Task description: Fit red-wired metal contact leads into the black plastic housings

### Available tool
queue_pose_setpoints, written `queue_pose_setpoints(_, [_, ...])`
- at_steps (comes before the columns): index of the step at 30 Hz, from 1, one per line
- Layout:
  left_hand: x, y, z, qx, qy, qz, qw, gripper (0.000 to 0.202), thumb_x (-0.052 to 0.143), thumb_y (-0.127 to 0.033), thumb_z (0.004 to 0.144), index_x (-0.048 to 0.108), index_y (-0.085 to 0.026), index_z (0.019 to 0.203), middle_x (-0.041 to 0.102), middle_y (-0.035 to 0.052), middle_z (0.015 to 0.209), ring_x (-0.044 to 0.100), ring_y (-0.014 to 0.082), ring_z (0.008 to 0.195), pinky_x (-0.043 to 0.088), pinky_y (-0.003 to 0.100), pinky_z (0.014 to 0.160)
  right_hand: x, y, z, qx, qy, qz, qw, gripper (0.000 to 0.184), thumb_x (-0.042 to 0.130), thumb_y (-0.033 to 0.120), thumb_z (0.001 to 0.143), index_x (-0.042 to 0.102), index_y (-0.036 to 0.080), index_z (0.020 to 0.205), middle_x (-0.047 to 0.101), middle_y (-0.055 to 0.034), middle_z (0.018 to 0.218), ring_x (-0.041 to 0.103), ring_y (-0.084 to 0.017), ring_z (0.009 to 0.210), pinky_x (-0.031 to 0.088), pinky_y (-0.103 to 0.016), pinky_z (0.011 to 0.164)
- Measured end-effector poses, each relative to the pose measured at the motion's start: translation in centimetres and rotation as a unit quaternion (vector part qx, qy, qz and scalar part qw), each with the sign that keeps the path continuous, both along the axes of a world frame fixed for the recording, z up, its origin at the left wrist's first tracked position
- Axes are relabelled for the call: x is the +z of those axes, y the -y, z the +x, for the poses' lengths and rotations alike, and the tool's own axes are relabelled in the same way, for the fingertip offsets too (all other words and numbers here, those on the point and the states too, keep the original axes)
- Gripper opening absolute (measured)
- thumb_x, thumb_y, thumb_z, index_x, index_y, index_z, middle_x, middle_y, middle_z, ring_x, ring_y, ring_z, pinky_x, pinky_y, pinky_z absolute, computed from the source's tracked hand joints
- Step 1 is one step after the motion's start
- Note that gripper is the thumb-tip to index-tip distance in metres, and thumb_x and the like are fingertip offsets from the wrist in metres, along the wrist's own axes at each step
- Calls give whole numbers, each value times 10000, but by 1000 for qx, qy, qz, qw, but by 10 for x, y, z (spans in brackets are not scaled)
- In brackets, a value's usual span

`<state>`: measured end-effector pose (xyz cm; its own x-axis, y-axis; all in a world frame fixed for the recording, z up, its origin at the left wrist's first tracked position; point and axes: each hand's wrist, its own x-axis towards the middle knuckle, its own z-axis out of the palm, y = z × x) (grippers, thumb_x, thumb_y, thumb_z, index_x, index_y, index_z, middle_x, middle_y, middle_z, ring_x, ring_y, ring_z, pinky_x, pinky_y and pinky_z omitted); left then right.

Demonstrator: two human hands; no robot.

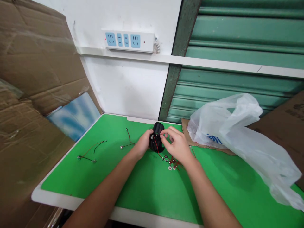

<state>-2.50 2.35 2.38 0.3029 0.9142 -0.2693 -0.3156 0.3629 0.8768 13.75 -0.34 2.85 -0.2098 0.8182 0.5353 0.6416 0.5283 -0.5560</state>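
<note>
A black plastic housing (158, 128), a cylinder with a wider rounded part towards me, is held over the green table top. My left hand (143, 143) grips its left side, fingers closed around it. My right hand (175, 142) is at its right side, thumb and forefinger pinched on a thin red wire at the housing's edge. Another red wire (156, 144) hangs across the black part and runs down to a small connector. Just below my right hand lies a cluster of small metal parts (170, 167) with red wires, partly hidden by the wrist.
Loose wired parts (87, 158) lie on the green table mat (99, 177) at left, and another wired piece (128, 136) lies nearer the housing. A white plastic bag (228, 126) sits on cardboard at right. Cardboard (35, 57) stands left; a power strip (128, 41) is on the wall.
</note>
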Motion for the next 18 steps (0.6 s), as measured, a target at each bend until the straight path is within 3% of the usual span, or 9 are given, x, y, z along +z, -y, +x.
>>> queue_pose_setpoints(8, [-15, -8, -3, 2, -83, 140, 987, 292, 507, -428, 862, 635, -169, 821, 637, 9, 798, 530, 161, 764, 447, 271, 752, -4, -2, 1, -12, 23, -11, 1000, 104, 620, 146, 890, 673, 218, 944, 598, 3, 867, 548, -139, 711, 384, -263, 667])
queue_pose_setpoints(18, [-17, -11, -4, 15, -154, 164, 974, 327, 469, -459, 908, 616, -170, 869, 658, 40, 894, 560, 202, 897, 426, 305, 861, -2, -1, 1, -18, 9, -17, 1000, 75, 618, 193, 927, 689, 206, 947, 584, 2, 835, 508, -135, 668, 372, -270, 638])
